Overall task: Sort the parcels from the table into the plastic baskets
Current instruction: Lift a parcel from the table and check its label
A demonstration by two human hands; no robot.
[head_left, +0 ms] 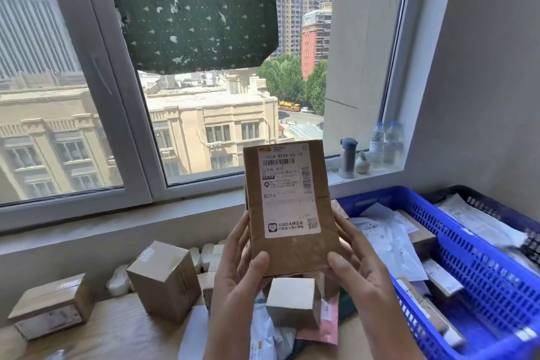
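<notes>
**A brown parcel held up in two hands**

Head view: A person holds a brown paper parcel (295,251) up in front of the window. It stands upright, above the desk (117,330), and its white label (287,193) faces the camera. The left grip (236,278) pinches the bottom left edge of the parcel, with the thumb on the front and the fingers behind. The right grip (359,269) pinches the bottom right edge the same way. Both are bare hands.

Under the parcel, more parcels lie on the desk. A small pale box (292,301) sits just below the hands, on top of some soft bags. A pink bag (328,327) lies beside it. A tall brown box (163,280) stands to the left. A flat brown box (49,307) sits further left, near the desk's edge.

A blue basket (482,272) stands on the right, close to the right grip. White bags (391,242) and brown boxes lie inside it. A black basket (479,199) stands behind the blue one, and it holds white bags too.

On the window sill stand a grey flask (347,158), a small round vase (362,165) and two water bottles (377,142). A dark green sheet (193,9) covers part of the window glass.
</notes>
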